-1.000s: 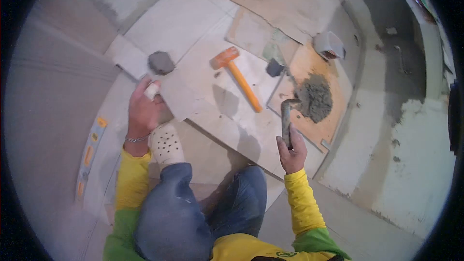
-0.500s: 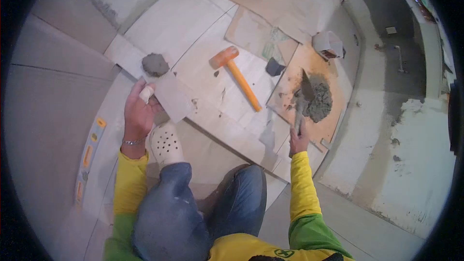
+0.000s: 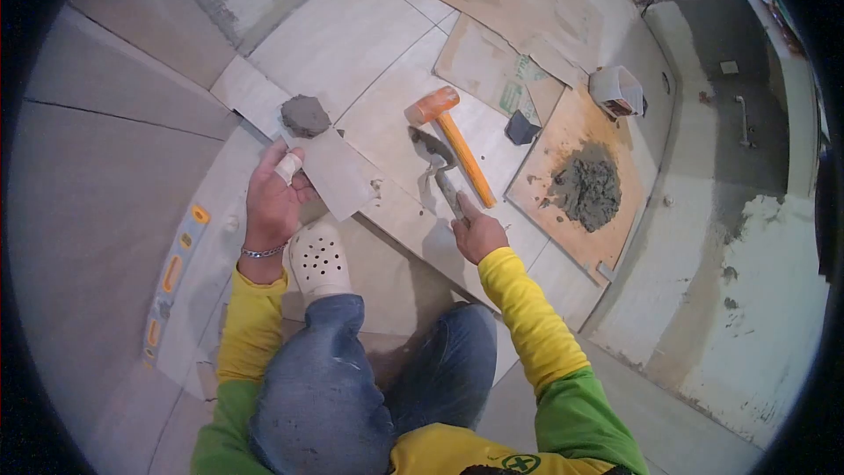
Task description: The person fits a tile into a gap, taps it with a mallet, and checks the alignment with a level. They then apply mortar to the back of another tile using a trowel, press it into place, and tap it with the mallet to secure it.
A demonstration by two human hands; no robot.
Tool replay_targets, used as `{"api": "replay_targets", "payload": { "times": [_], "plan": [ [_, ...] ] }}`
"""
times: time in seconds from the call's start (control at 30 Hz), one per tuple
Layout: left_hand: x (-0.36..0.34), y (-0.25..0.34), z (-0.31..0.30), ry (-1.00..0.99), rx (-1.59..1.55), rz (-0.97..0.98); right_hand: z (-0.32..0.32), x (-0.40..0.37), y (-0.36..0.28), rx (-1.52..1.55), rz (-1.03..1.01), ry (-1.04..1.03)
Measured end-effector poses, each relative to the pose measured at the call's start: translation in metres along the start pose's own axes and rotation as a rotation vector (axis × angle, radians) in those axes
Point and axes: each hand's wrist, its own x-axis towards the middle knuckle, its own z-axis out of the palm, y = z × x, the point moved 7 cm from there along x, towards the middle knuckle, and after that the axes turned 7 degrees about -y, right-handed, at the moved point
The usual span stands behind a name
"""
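Note:
My left hand (image 3: 274, 202), with white wrapping on its thumb, grips the long edge of a small cut tile piece (image 3: 338, 178). A grey lump of mortar (image 3: 305, 116) sits at the far end of that piece. My right hand (image 3: 481, 234) is closed round the handle of a trowel (image 3: 431, 148). Its blade points forward and left, with grey mortar on it, just left of an orange-headed mallet (image 3: 457, 145). To the right, a mortar heap (image 3: 591, 186) lies on a wooden board (image 3: 549, 167).
A spirit level (image 3: 176, 277) lies at left along the wall. A white bucket (image 3: 615, 91) stands beyond the board, and a dark angular piece (image 3: 521, 127) lies near it. Cardboard sheets (image 3: 519, 0) cover the far floor. My shoe (image 3: 318, 259) is close to my left hand.
My right hand has moved left with the trowel, from the mortar heap to beside the mallet. My left hand keeps its grip on the tile piece. The whole view has shifted slightly.

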Motion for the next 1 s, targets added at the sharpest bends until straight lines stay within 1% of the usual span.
{"api": "replay_targets", "payload": {
  "times": [0.03,0.07,0.13,0.17,0.23,0.27,0.33,0.37,0.43,0.47,0.53,0.57,0.6,0.67,0.7,0.73,0.77,0.8,0.87,0.9,0.93,0.97,1.0],
  "plan": [
    [0.0,-0.001,-0.002,-0.002,0.0,0.0,0.002,-0.003,-0.001,0.017,-0.014,-0.043],
    [-0.002,0.0,-0.001,-0.006,0.007,0.009,-0.002,-0.01,0.003,0.018,-0.014,-0.042],
    [-0.002,0.006,0.002,-0.006,0.011,0.021,-0.011,-0.028,0.011,0.111,-0.145,-0.074],
    [-0.002,0.01,0.007,0.004,0.006,0.013,-0.011,-0.035,0.019,0.106,-0.146,-0.081],
    [-0.003,0.01,0.006,0.014,0.001,0.004,-0.013,-0.051,0.033,0.327,-0.184,-0.066],
    [-0.002,0.008,0.003,-0.012,-0.002,0.01,-0.014,-0.059,0.037,0.328,-0.184,-0.065],
    [0.0,0.006,0.002,-0.044,-0.006,0.016,-0.02,-0.078,0.046,0.478,-0.094,-0.07],
    [0.0,0.005,0.002,-0.036,0.009,0.003,-0.028,-0.09,0.042,0.479,-0.093,-0.065],
    [0.0,0.002,0.003,-0.03,0.021,-0.014,-0.04,-0.114,0.046,0.723,0.073,-0.069],
    [-0.002,0.002,0.003,-0.008,-0.007,-0.002,-0.04,-0.12,0.052,0.725,0.08,-0.062],
    [-0.001,-0.004,0.003,-0.008,-0.051,0.001,-0.057,-0.135,0.07,0.782,0.019,0.214],
    [0.0,-0.008,-0.004,-0.023,-0.075,-0.026,-0.061,-0.139,0.083,0.821,0.003,0.31],
    [0.001,-0.012,-0.008,-0.04,-0.1,-0.054,-0.061,-0.139,0.096,0.816,0.02,0.336],
    [0.001,-0.014,-0.005,-0.078,-0.092,-0.042,-0.072,-0.136,0.132,0.705,-0.016,0.641],
    [0.0,-0.015,-0.005,-0.032,-0.056,-0.038,-0.066,-0.12,0.173,0.477,-0.083,0.834],
    [0.0,-0.015,-0.009,0.014,-0.018,-0.035,-0.063,-0.106,0.198,0.274,-0.062,0.943],
    [0.001,-0.02,-0.017,-0.022,-0.038,-0.073,-0.065,-0.098,0.213,0.064,-0.04,1.039],
    [-0.001,-0.023,-0.009,-0.046,-0.045,-0.078,-0.069,-0.097,0.231,0.057,-0.022,1.056],
    [-0.002,-0.015,-0.002,0.075,-0.076,-0.002,-0.053,-0.071,0.289,0.185,0.482,0.506],
    [-0.004,-0.016,-0.006,0.164,-0.024,-0.067,-0.054,-0.073,0.299,0.188,0.5,0.518],
    [-0.003,-0.016,-0.007,0.154,-0.03,-0.072,-0.062,-0.076,0.306,0.152,0.485,0.626],
    [-0.002,-0.017,-0.008,0.096,-0.007,-0.088,-0.066,-0.084,0.311,0.117,0.474,0.727],
    [-0.002,-0.017,-0.01,0.036,0.021,-0.105,-0.069,-0.089,0.313,0.124,0.491,0.726]
  ]
}}
